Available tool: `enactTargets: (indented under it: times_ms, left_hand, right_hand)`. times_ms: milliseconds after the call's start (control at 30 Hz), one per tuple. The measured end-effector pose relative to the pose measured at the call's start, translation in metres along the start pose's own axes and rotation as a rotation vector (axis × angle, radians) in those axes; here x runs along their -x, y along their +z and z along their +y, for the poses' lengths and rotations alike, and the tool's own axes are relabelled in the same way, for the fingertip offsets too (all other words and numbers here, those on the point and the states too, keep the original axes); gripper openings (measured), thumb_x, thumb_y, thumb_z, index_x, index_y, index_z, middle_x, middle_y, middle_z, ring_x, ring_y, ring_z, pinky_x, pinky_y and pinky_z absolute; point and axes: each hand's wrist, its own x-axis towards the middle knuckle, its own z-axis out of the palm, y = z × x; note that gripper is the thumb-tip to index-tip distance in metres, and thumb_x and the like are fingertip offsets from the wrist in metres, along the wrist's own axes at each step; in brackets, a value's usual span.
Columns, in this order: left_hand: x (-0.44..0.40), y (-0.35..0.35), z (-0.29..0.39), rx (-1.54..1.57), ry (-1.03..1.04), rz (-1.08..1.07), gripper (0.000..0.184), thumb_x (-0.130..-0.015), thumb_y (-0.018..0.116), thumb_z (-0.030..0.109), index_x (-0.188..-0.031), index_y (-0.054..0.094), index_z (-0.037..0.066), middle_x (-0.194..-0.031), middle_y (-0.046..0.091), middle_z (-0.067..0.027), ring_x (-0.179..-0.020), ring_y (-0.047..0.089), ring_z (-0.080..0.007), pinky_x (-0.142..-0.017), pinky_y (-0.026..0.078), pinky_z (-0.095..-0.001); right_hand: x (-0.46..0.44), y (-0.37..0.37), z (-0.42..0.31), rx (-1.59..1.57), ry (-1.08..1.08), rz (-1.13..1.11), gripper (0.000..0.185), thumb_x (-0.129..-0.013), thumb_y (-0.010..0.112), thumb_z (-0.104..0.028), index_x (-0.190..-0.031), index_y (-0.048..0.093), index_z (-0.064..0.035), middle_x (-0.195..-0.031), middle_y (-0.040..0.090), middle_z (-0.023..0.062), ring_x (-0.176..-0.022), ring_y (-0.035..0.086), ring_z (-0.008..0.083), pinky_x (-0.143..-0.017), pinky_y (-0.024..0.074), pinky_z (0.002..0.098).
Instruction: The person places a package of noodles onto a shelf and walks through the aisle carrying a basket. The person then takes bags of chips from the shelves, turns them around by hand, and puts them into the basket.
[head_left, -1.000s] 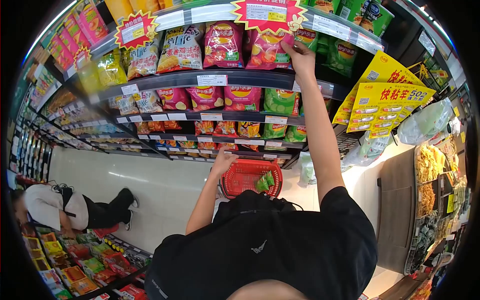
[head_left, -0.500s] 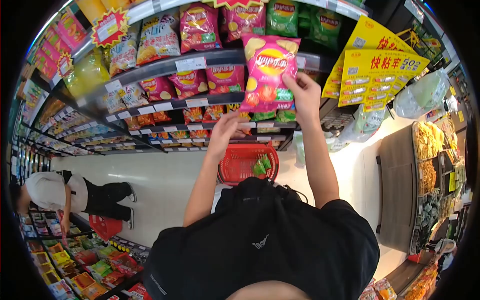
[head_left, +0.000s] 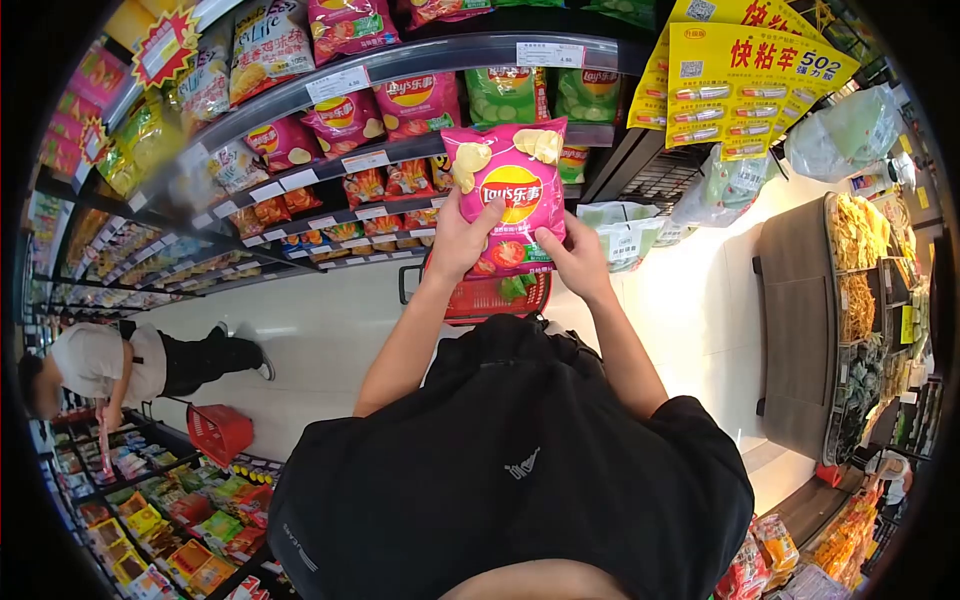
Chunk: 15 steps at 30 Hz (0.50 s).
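A pink Lay's bag of potato chips (head_left: pixel 512 195) is held upright in front of me, its printed front turned toward my head. My left hand (head_left: pixel 462 238) grips its left edge, thumb laid across the front. On the lower right edge, my right hand (head_left: pixel 578 258) holds it with the thumb on the front; the other fingers are mostly behind the bag. Below the bag is a red shopping basket (head_left: pixel 500 298), partly covered by it, with a green packet (head_left: pixel 517 288) inside. Pink chip bags (head_left: pixel 418 103) and green chip bags (head_left: pixel 505 95) stand on the shelf beyond.
Yellow glue cards (head_left: pixel 745 85) hang at the shelf's right end, above plastic-wrapped goods (head_left: pixel 845 130). A dark display stand (head_left: pixel 800 300) is on the right. At left, a person (head_left: pixel 110 360) stands near another red basket (head_left: pixel 220 432) and packaged-goods racks (head_left: pixel 170 520).
The chip bag has come down and closer to me. My left hand, empty before, now grips it along with my right. The view has shifted, and the person at left has moved slightly.
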Motion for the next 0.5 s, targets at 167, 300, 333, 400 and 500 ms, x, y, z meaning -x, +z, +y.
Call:
enactTargets:
  times_ms: [167, 300, 333, 400, 500]
  left_hand:
    - [0.007, 0.001, 0.006, 0.041, 0.035, 0.02, 0.04, -0.085, 0.062, 0.01, -0.119, 0.044, -0.002, -0.107, 0.059, -0.0094, -0.095, 0.058, -0.0136, -0.083, 0.048, -0.0278]
    - [0.003, -0.002, 0.009, 0.03, 0.004, 0.034, 0.04, -0.084, 0.062, 0.009, -0.119, 0.045, -0.002, -0.108, 0.058, -0.0098, -0.096, 0.058, -0.014, -0.083, 0.048, -0.0278]
    - [0.0, -0.004, 0.007, 0.059, 0.032, 0.025, 0.04, -0.084, 0.063, 0.01, -0.118, 0.046, -0.002, -0.108, 0.058, -0.0099, -0.095, 0.058, -0.0144, -0.083, 0.048, -0.0279]
    - [-0.007, -0.012, 0.003, 0.086, 0.057, 0.011, 0.039, -0.084, 0.063, 0.011, -0.117, 0.046, -0.001, -0.108, 0.058, -0.0101, -0.094, 0.059, -0.0148, -0.083, 0.049, -0.028]
    - [-0.014, -0.02, 0.006, 0.27, -0.097, 0.119, 0.032, -0.084, 0.064, 0.015, -0.111, 0.051, 0.0, -0.104, 0.061, -0.0095, -0.089, 0.062, -0.0156, -0.076, 0.052, -0.0286]
  right_hand:
    - [0.003, -0.001, 0.01, -0.002, 0.018, -0.041, 0.032, -0.085, 0.064, -0.019, -0.107, 0.058, 0.0031, -0.087, 0.067, 0.0057, -0.071, 0.057, 0.0052, -0.066, 0.0476, 0.0231]
    - [0.002, -0.002, 0.007, 0.009, 0.042, -0.079, 0.028, -0.088, 0.06, -0.014, -0.109, 0.057, 0.0034, -0.091, 0.064, 0.0032, -0.078, 0.057, 0.0053, -0.069, 0.0471, 0.0216]
    - [0.002, -0.002, 0.005, 0.019, 0.065, -0.072, 0.026, -0.088, 0.061, -0.014, -0.107, 0.059, 0.0033, -0.089, 0.065, 0.0027, -0.077, 0.057, 0.0051, -0.068, 0.0474, 0.0217]
    - [0.003, -0.003, 0.0, 0.088, 0.043, -0.065, 0.027, -0.086, 0.063, -0.015, -0.106, 0.06, 0.0026, -0.086, 0.066, 0.003, -0.075, 0.057, 0.005, -0.066, 0.0475, 0.0216]
    - [0.006, -0.004, -0.002, 0.285, -0.035, -0.071, 0.031, -0.083, 0.067, -0.018, -0.106, 0.061, 0.0013, -0.081, 0.067, 0.0043, -0.07, 0.058, 0.0049, -0.063, 0.0477, 0.0216]
